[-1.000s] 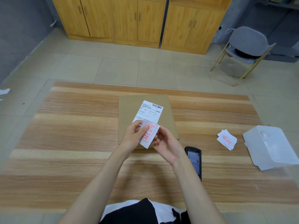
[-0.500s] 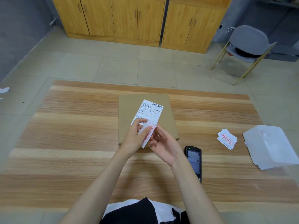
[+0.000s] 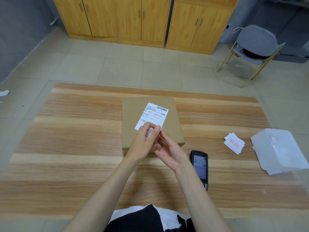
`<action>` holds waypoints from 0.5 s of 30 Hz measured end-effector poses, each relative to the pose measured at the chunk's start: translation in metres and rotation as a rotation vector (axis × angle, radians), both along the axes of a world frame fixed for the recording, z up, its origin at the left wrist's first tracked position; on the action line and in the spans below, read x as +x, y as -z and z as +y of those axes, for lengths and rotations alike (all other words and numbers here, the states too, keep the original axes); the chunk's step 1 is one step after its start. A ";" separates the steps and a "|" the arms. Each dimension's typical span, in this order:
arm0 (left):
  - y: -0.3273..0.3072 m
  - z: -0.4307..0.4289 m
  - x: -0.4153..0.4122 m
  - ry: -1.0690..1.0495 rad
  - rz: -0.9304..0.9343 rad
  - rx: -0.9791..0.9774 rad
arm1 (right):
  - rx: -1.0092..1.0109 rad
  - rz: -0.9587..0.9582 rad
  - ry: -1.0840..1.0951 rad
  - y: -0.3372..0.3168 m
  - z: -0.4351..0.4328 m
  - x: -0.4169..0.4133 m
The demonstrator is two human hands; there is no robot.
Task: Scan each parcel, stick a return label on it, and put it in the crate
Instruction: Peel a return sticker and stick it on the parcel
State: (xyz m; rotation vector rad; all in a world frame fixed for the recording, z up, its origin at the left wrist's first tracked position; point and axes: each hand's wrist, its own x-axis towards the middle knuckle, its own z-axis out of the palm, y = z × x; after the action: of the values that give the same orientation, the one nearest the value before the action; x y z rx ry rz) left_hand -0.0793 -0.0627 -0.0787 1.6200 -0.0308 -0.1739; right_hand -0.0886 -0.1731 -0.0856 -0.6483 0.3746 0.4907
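- Since a second ago the return label [image 3: 149, 133] has turned from lying flat with its red print facing me to almost edge-on. Only a pale scrap shows between the fingers, and both hands have drifted up over the parcel [image 3: 170, 124].
- My left hand [image 3: 143, 141] pinches the return label between thumb and fingertips. My right hand [image 3: 168, 150] pinches its near edge, where a thin sliver sticks out. I take that for the backing coming away, though it is too small to be sure.
- The parcel lies flat on the table [image 3: 75, 148] straight ahead, its shipping label [image 3: 153, 114] facing up, just beyond my fingers.
- To do this well, I would peel slowly from one corner and keep the sticky face off my fingertips, so that it cannot fold onto itself.
- I would lay it on bare cardboard beside the shipping label, not over the barcode, then set one edge down first and smooth across.
- The scanner [image 3: 199, 164] rests near my right wrist. The spare labels [image 3: 234, 143] and the crate [image 3: 280, 148] sit well to the right, which I judge a short lift once the label is stuck.
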 end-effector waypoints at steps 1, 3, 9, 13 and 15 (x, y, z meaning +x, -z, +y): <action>-0.001 0.000 0.000 0.005 -0.003 0.006 | -0.005 -0.001 0.005 0.000 0.000 0.000; -0.001 0.000 0.001 0.002 0.004 0.031 | -0.016 -0.005 0.017 0.001 0.000 0.001; 0.002 0.003 0.001 -0.093 -0.024 0.222 | -0.060 -0.005 0.063 -0.002 0.001 0.000; 0.004 0.003 0.002 -0.125 -0.084 0.281 | -0.072 0.002 0.071 -0.005 0.002 -0.001; 0.003 0.002 0.002 -0.132 -0.115 0.287 | -0.060 0.019 0.084 -0.005 0.003 -0.001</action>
State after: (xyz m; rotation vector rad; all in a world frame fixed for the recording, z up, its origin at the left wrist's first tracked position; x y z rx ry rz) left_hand -0.0770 -0.0606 -0.0820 1.9100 0.0140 0.0189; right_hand -0.0899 -0.1699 -0.0803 -0.6840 0.4340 0.4068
